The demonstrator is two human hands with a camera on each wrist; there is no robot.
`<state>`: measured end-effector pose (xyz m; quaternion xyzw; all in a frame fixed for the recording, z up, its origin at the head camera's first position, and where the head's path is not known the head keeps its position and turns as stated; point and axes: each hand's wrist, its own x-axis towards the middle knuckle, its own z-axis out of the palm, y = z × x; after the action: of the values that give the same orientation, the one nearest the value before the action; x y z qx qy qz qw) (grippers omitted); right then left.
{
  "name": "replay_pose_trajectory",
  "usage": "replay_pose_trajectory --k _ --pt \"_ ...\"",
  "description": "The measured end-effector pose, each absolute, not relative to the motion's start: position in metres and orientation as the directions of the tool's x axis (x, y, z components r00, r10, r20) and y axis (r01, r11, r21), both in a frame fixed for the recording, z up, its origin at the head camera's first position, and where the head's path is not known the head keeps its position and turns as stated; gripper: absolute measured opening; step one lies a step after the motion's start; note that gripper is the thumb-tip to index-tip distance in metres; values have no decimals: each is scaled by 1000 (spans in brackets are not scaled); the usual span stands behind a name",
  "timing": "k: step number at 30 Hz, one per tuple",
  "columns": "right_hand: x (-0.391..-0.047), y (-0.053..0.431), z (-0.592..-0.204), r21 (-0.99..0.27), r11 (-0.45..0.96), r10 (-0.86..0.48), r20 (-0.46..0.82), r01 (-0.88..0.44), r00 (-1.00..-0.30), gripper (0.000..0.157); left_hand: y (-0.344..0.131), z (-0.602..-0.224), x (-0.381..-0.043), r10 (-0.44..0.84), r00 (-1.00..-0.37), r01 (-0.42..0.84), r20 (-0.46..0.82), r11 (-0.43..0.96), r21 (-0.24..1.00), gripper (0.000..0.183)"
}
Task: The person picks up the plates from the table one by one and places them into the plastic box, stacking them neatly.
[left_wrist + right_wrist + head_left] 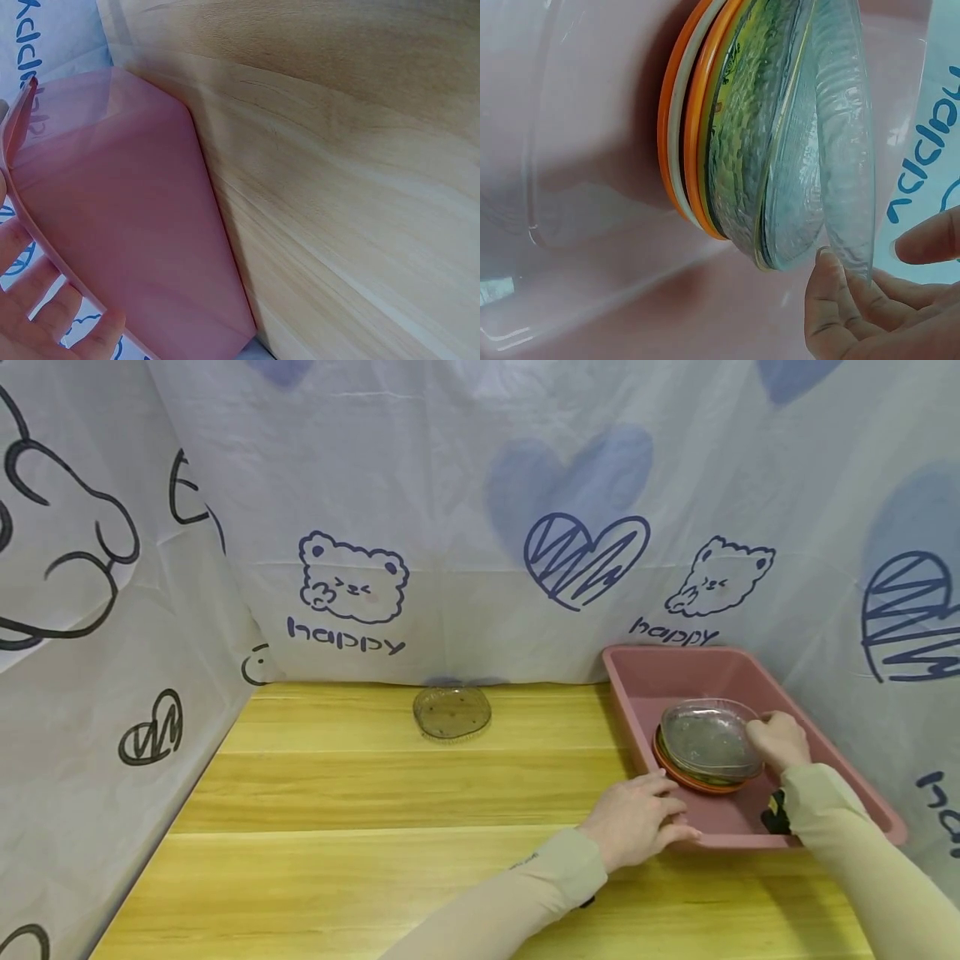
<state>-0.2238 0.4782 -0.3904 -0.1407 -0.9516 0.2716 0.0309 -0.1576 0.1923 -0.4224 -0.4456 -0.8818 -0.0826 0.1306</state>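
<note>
My right hand point(782, 742) is at the right edge of a clear plate point(708, 735) on top of a stack in the pink tub. In the right wrist view, the fingers point(832, 289) curl under the rim of that plate, and the thumb lies on its other side. A gap shows between it and the glassy plate beneath. Lower down are an orange-rimmed plate point(703, 90) and other rims. My left hand point(633, 818) rests with loosely bent fingers on the near left corner of the pink tub point(738, 814).
A brownish see-through dish point(452, 712) stands on the wooden table point(360, 810) near the back wall. Printed cloth walls point(450, 502) rise behind and on both sides. The tub reaches back to the cloth at the right.
</note>
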Motion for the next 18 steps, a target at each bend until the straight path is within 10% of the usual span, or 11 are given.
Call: replay_pose_trajectory --k 18 --pt "-231 504 -393 -412 891 209 -4 192 -978 43 193 -427 -161 768 -572 807 287 590 27 49"
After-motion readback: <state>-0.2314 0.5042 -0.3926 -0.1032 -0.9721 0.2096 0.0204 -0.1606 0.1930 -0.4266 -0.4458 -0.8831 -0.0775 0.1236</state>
